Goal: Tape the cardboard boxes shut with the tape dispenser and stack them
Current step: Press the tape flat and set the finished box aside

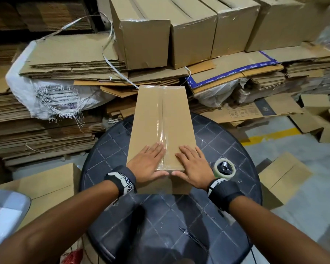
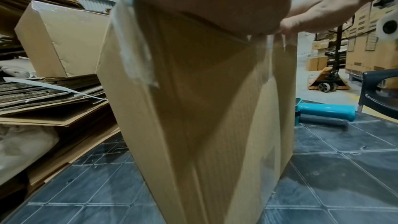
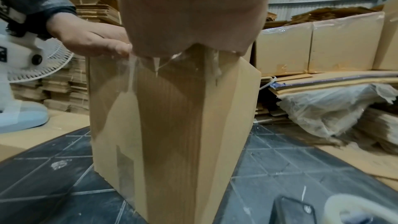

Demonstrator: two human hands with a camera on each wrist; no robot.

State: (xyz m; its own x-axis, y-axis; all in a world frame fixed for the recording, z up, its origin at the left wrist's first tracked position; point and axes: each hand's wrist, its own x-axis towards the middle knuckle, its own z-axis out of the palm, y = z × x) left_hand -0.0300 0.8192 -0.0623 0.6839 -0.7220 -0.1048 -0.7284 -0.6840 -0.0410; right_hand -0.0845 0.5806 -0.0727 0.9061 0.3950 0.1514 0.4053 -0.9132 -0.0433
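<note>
Dark round table (image 1: pixel 227 141) bore the box (image 1: pixel 161 119) at centre; left hand (image 1: pixel 148 162) and right hand (image 1: pixel 193 165) lay flat, fingers straight, gripping nothing, on the box's near end, likely pressing tape (image 1: pixel 162 130) down; tape dispenser (image 1: pixel 224 168) sat just right of the box.

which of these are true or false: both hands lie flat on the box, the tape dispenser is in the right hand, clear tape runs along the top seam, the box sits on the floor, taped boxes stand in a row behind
1. Both hands lie flat on the box. True: the left hand and right hand press the top of the box at its near end.
2. The tape dispenser is in the right hand. False: the tape dispenser lies on the table, right of the box.
3. Clear tape runs along the top seam. True: the tape shines along the middle.
4. The box sits on the floor. False: it sits on the dark round table.
5. Taped boxes stand in a row behind. True: the boxes rest on flat cardboard.
</note>
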